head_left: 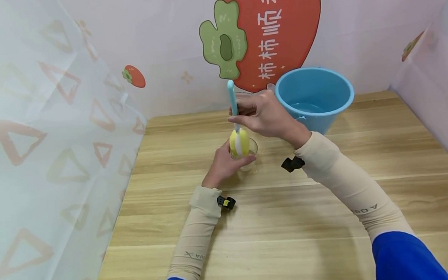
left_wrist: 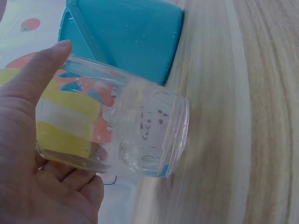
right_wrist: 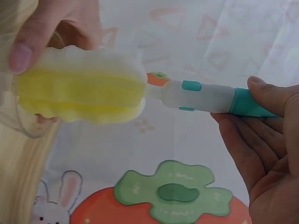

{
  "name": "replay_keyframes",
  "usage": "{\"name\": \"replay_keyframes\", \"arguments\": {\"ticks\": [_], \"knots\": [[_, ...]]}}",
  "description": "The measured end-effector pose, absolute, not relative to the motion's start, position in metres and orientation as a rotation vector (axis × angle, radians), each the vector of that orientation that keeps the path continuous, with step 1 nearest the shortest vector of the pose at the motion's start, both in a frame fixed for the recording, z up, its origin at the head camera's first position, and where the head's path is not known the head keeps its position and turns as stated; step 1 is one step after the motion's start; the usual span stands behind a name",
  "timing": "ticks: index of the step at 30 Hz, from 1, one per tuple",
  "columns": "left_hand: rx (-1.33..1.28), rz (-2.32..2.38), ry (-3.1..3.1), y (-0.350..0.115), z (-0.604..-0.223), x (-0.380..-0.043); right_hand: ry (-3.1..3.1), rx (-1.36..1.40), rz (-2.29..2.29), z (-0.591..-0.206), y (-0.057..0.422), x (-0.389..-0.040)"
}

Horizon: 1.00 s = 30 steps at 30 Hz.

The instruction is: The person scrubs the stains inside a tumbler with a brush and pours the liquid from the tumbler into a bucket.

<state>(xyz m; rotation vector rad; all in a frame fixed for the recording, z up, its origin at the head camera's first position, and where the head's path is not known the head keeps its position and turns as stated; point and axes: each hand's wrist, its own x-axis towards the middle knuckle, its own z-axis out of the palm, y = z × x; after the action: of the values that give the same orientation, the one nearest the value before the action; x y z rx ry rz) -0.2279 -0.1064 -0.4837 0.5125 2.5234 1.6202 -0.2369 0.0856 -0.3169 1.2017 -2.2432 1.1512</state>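
Note:
A clear drinking glass (left_wrist: 152, 121), wet on its surface, is held by my left hand (head_left: 221, 162), thumb on one side and fingers on the other. Its base is close to the wooden table; whether it touches cannot be made out. Above it my right hand (head_left: 267, 113) pinches the turquoise and white handle (right_wrist: 252, 102) of a bottle brush between thumb and fingers. The brush's yellow and white sponge head (right_wrist: 84, 88) points down, its tip inside the mouth of the glass and its upper part outside. The handle stands nearly upright in the head view.
Behind the right forearm a blue bucket (head_left: 314, 91) stands at the table's back edge. The wooden table (head_left: 262, 237) reaches from the person to a printed backdrop (head_left: 178, 39) with persimmon pictures. White printed sheeting (head_left: 54, 160) hangs along the left side.

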Motion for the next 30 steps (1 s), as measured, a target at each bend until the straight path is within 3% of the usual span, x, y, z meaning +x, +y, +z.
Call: {"name": "replay_keyframes", "arguments": {"ticks": [10, 21, 30], "knots": [[0.508, 1.568, 2.553, -0.107, -0.481, -0.226, -2.303, 1.167, 1.200, -0.356, 0.082, -0.243], [0.539, 1.619, 2.531, -0.104, -0.483, -0.229, -2.214, 1.183, 1.196, -0.318, 0.090, -0.233], [0.534, 1.573, 2.566, -0.104, -0.482, -0.227, -2.336, 1.119, 1.301, -0.345, 0.085, -0.233]]}}
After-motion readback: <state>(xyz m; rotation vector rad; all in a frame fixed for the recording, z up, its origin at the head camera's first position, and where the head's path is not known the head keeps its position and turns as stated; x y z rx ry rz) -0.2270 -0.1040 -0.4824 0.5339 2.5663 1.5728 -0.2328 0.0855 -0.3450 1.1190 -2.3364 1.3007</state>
